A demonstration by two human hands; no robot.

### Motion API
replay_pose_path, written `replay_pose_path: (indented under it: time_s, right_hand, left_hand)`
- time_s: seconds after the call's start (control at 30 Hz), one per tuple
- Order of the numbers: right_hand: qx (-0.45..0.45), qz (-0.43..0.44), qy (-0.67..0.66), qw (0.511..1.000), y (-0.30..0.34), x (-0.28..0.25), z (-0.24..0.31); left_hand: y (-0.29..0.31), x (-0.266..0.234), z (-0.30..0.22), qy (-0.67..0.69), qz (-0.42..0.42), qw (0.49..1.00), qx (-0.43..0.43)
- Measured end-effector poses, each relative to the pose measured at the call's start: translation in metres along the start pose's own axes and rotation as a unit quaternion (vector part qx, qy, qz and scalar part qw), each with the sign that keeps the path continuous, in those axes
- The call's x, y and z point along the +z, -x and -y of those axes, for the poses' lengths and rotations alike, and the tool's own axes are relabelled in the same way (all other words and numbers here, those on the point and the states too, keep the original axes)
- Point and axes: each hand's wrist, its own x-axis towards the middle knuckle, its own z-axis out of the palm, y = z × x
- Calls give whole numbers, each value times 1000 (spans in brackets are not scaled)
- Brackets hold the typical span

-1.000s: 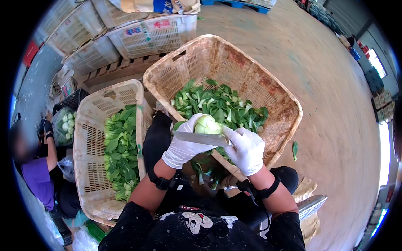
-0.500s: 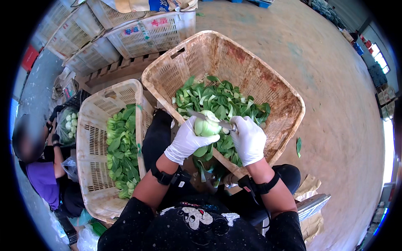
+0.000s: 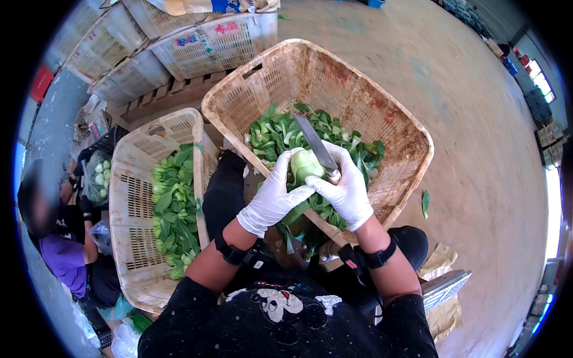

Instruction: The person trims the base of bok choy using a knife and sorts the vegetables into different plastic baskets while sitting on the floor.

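My left hand (image 3: 271, 200), in a white glove, is closed around a pale green bok choy head (image 3: 306, 165) whose base faces up. Gloved in white too, my right hand (image 3: 348, 190) grips a knife (image 3: 316, 141) by its handle, and its thumb presses on the bok choy's near side. The blade tilts up and away to the left, beside the bok choy. Beneath both hands stands a stained, slatted plastic basket (image 3: 382, 101) with loose green leaves (image 3: 280, 128) in it. Parts of the handle are hidden by my fingers.
To the left, another basket (image 3: 128, 197) holds several bok choy heads (image 3: 176, 209). Beyond it a co-worker in a purple top (image 3: 62, 262) sits by a bag of pale vegetables (image 3: 98, 176). White crates (image 3: 218, 45) stand on a pallet behind. A stray leaf (image 3: 425, 204) lies on the floor.
The knife has swung from lying across the bok choy's base to pointing up and away. My right hand has moved in toward the left, and its thumb now touches the bok choy.
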Motion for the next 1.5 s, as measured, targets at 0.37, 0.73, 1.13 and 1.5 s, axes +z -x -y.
replay_pose_path:
  time_s: [0.37, 0.73, 1.13, 1.5]
  right_hand:
    - [192, 155, -88, 965, -8, -38, 7]
    - [76, 6, 209, 975, -25, -43, -37]
    - [163, 163, 156, 961, 27, -18, -56]
    - [185, 103, 142, 967, 50, -6, -86]
  left_hand:
    - [-5, -13, 26, 230, 156, 932, -233]
    - [35, -39, -8, 605, -4, 783, -147]
    - [397, -175, -121, 125, -730, 666, -89]
    - [569, -205, -41, -242, -650, 676, -250]
